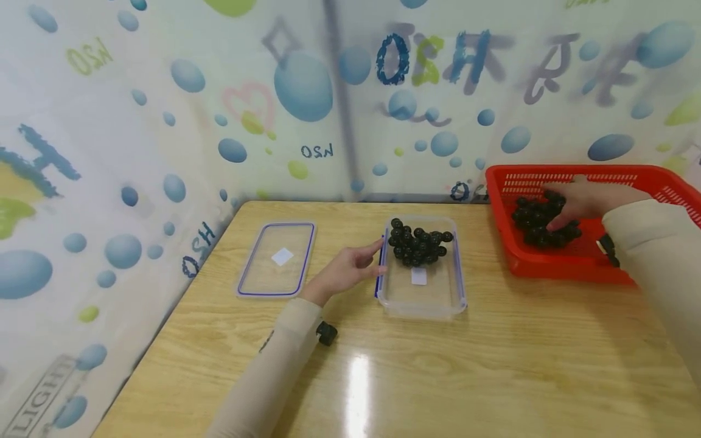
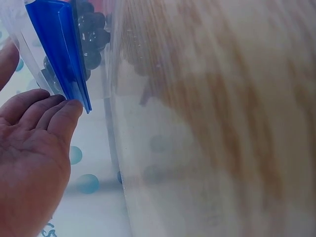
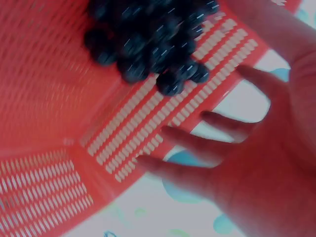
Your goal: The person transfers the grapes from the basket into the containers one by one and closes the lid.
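Note:
A bunch of dark grapes (image 1: 418, 248) lies in the far half of a clear plastic container (image 1: 421, 303) on the table. My left hand (image 1: 345, 271) is at the container's left side with fingers extended; in the left wrist view its fingertips touch the blue latch (image 2: 58, 47). A second dark bunch of grapes (image 1: 539, 226) lies inside a red basket (image 1: 569, 269) at the right. Over that bunch reaches my right hand (image 1: 583, 199). The right wrist view shows its fingers spread beside the grapes (image 3: 145, 42), not curled round them.
A clear lid (image 1: 274, 281) with a blue seal lies flat on the table (image 1: 438, 371), left of the container. Behind the table hangs a white patterned sheet (image 1: 416, 158), which also runs along the left side. The basket has slotted walls.

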A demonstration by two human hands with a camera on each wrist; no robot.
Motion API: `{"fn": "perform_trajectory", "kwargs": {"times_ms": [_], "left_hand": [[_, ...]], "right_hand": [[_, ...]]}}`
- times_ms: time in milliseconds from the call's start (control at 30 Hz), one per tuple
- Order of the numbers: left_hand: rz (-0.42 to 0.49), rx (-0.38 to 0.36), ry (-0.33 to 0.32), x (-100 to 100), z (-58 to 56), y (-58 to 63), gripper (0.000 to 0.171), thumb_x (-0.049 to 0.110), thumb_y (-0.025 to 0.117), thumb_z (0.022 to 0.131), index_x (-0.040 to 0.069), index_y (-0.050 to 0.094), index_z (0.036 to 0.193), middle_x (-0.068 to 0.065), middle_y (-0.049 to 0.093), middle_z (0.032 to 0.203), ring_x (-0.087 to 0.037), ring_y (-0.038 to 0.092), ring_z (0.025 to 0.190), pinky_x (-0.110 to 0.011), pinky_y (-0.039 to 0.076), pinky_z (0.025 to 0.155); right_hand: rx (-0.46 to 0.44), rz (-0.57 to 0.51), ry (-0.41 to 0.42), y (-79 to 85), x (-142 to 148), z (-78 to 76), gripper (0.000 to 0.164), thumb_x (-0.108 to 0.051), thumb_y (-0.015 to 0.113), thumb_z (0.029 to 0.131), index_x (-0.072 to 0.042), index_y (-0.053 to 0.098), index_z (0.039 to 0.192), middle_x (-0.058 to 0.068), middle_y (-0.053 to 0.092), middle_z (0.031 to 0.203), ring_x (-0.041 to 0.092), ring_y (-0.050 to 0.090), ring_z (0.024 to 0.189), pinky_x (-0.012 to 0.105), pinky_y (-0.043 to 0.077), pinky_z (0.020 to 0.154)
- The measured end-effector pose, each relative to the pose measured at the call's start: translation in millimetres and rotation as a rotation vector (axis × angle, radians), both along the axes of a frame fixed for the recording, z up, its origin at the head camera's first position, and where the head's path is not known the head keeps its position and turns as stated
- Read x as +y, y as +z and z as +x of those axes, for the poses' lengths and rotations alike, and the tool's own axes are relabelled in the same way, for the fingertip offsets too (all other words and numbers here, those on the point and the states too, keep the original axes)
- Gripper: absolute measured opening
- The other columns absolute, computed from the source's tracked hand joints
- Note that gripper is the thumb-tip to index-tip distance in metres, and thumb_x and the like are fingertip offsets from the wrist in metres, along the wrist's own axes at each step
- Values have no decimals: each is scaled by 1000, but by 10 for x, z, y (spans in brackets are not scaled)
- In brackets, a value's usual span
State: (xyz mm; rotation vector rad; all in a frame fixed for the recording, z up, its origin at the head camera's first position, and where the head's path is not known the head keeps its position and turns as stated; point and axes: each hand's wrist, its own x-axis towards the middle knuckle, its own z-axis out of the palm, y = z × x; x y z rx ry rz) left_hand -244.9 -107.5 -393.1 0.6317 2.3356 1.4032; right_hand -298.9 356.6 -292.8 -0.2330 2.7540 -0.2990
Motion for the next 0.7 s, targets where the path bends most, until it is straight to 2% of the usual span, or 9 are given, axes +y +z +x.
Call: {"fn": "perform_trajectory", "kwargs": {"times_ms": [133,233,400,567,700], "left_hand": [[2,-8,-1,2,-1,0,68,32,69,93,19,37,152,-1,33,155,-34,42,134,-38,40,106],[-5,-5,2,-5,5,9,69,33,69,93,19,36,152,0,33,155,-34,42,134,-37,40,106],[-1,2,3,-25,9,48,69,32,68,94,18,35,153,0,31,155,-34,40,135,-36,39,106],[-9,9,14,-39,6,84,69,32,68,94,19,35,153,1,32,155,-33,40,135,-35,39,106],[-5,19,7,-37,-1,90,68,30,68,94,18,36,152,0,32,155,-34,41,135,-34,40,106]], "right_hand": [[30,3,30,-34,11,-36,95,-37,83,77,8,30,142,43,22,124,63,28,108,79,36,83],[13,5,36,-58,-39,-63,98,-38,85,75,6,30,143,40,21,126,62,28,108,77,39,82],[20,49,51,-101,-161,-94,98,-33,90,69,2,37,143,37,26,123,59,34,102,69,47,77],[-50,31,43,-182,-243,-104,92,-26,90,68,2,41,141,38,12,129,60,34,100,68,46,80],[-45,61,89,-265,-256,-121,86,-23,90,67,0,44,136,35,11,126,55,43,90,61,50,74]]}}
